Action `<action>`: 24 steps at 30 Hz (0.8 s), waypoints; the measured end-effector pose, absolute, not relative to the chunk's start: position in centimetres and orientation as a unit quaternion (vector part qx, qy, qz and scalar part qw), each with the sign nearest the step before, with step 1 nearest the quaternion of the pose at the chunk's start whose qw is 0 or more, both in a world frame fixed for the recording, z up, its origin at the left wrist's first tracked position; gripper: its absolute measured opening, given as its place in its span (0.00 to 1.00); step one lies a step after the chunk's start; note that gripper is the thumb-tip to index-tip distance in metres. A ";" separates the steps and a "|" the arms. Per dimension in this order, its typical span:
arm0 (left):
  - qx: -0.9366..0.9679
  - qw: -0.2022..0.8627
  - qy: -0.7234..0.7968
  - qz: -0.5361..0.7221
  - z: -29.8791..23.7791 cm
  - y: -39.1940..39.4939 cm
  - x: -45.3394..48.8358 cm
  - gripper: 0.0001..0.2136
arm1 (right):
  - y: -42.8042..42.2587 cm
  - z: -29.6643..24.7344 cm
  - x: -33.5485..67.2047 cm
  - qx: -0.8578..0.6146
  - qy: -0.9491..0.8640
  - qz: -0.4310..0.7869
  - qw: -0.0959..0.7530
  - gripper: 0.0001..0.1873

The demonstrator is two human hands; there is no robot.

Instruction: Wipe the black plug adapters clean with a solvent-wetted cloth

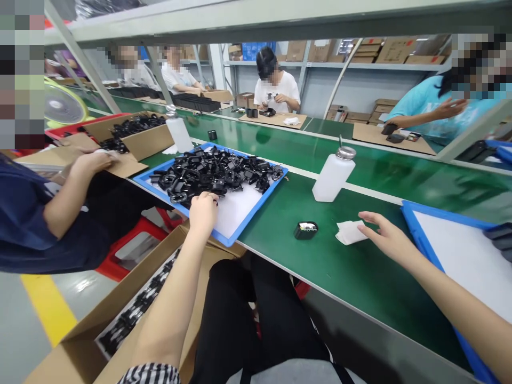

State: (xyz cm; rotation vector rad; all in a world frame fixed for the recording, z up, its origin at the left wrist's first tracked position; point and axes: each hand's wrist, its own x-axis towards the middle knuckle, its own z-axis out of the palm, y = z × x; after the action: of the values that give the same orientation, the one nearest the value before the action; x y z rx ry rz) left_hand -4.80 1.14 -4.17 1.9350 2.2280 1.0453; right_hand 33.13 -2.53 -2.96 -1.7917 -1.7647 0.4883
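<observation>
My left hand (204,212) is at the near edge of a heap of black plastic parts (216,173). Its fingers are curled and closed on one of those parts, mostly hidden behind them. The heap lies in a blue-rimmed tray (229,241) with a white bottom. On the right, my right hand (386,237) is open, thumb and forefinger apart, beside a folded white cloth or tissue (350,232); the thumb tip reaches its edge. Between my hands, a small black oval casing (306,230) with pale insides stands on the green table (272,250).
A white bottle with a metal top (334,175) stands behind the casing. Another blue-rimmed tray (440,245) lies at right. A cardboard box (80,341) of parts stands below left. Co-workers sit at left and across; one person's sleeve (24,213) is close on my left.
</observation>
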 end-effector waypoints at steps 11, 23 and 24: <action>0.414 0.398 0.425 0.699 -1.5 -2.0 0.1 0.09 | -4.1 0.2 29.6 -0.608 -0.671 0.282 0.318 0.22; 0.437 0.622 0.300 0.576 -1.6 -4.2 9.5 0.15 | -2.3 0.9 22.7 -0.452 -0.631 0.489 0.397 0.14; 0.453 0.609 0.306 0.575 -1.5 -4.5 9.5 0.17 | -2.1 0.7 22.8 -0.457 -0.603 0.520 0.396 0.14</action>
State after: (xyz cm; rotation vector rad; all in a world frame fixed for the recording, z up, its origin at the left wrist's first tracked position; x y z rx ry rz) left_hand 9.52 -4.46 -1.55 1.0461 0.7063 1.3270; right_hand 22.81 -2.09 0.72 -1.1589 -1.5291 1.3177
